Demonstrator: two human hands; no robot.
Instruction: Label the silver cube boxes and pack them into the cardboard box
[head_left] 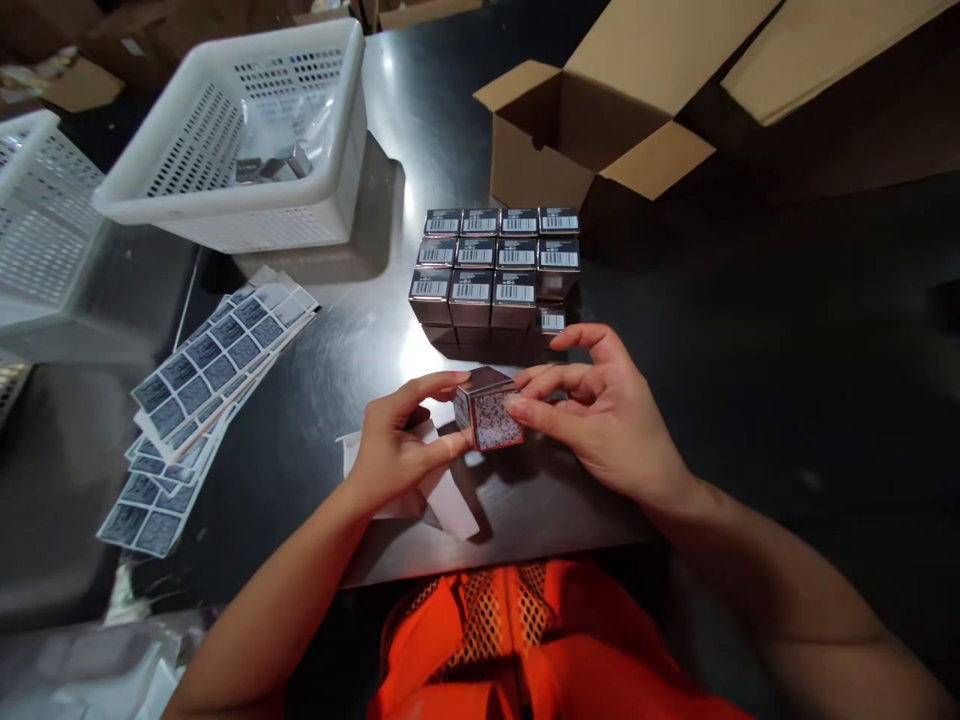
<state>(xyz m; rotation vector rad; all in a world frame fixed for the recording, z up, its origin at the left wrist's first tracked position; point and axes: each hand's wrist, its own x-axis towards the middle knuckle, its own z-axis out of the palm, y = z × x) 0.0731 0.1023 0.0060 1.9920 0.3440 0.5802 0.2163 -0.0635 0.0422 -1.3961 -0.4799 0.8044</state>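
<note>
A small dark box point(487, 408) with a printed label on its near face sits between both hands, just above the dark table point(360, 330). My left hand point(397, 445) grips its left side with thumb and fingers. My right hand point(600, 410) presses fingertips on the label's right edge. Under my left hand lies a white backing strip point(450, 505). Beyond the hands stands a block of several matching small boxes point(495, 270), barcodes up.
Sheets of printed labels point(202, 400) fan out at the left. A white perforated basket point(247, 130) holding a few boxes stands at the back left, another basket point(37, 210) beside it. An open cardboard carton point(585, 130) sits behind the boxes.
</note>
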